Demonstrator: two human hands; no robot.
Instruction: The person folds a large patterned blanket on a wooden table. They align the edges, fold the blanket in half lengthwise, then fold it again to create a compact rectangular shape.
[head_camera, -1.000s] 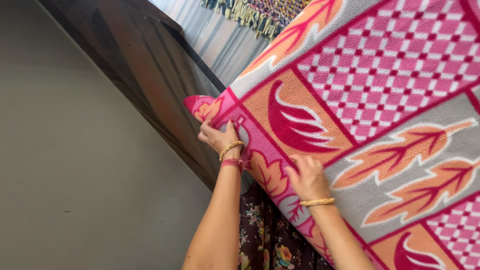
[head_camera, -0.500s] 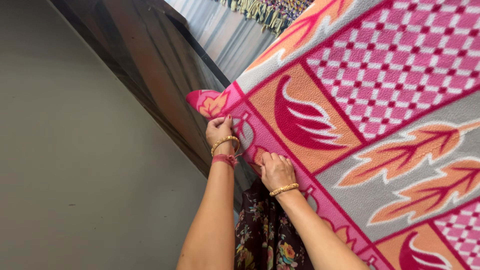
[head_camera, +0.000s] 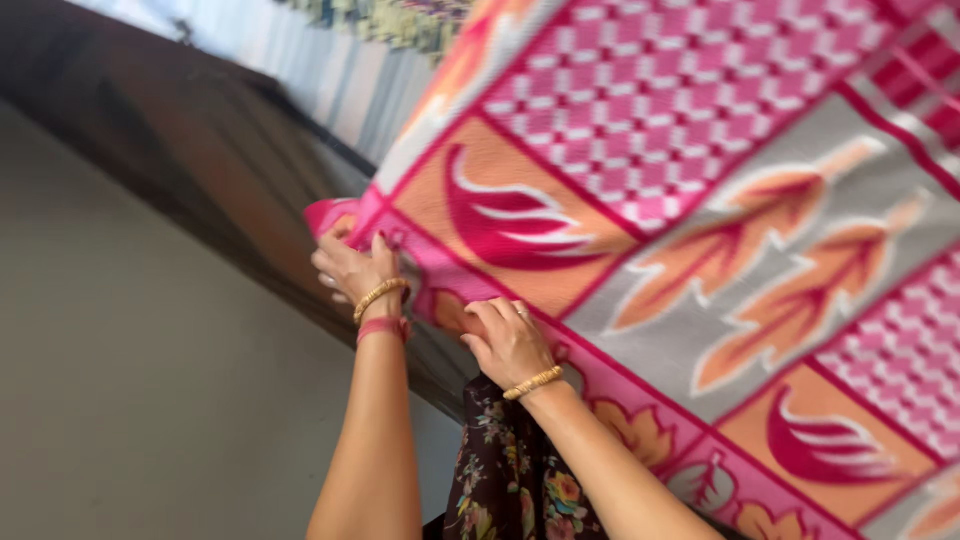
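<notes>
both hands are closed on the pink border of a large patterned mat (head_camera: 700, 230): the left hand (head_camera: 355, 265) pinches the corner of the mat at the scene's left, fingers curled over the edge, and the right hand (head_camera: 510, 340) presses and grips the same border just beside it, a little nearer and to the right. each wrist wears a thin gold bangle (head_camera: 533, 382), and the left wrist also carries a pink band (head_camera: 382, 328). nearest the camera, between the two forearms, hangs dark floral cloth (head_camera: 510, 480), seemingly the person's clothing. the mat spreads from the hands up and away to the right, filling most of the view with pink and white checks, orange panels and grey panels with orange leaves. its corner lies against a dark, glossy slanted surface (head_camera: 200, 170) that runs from far left towards the hands. left of that is a plain grey wall (head_camera: 130, 380). farther off, at the top, pale striped material (head_camera: 330, 70) shows, blurred. judging from the pose, the step in hand is placing or straightening the mat's corner along the dark edge; the next move would call for keeping the border taut and level while working along it.
</notes>
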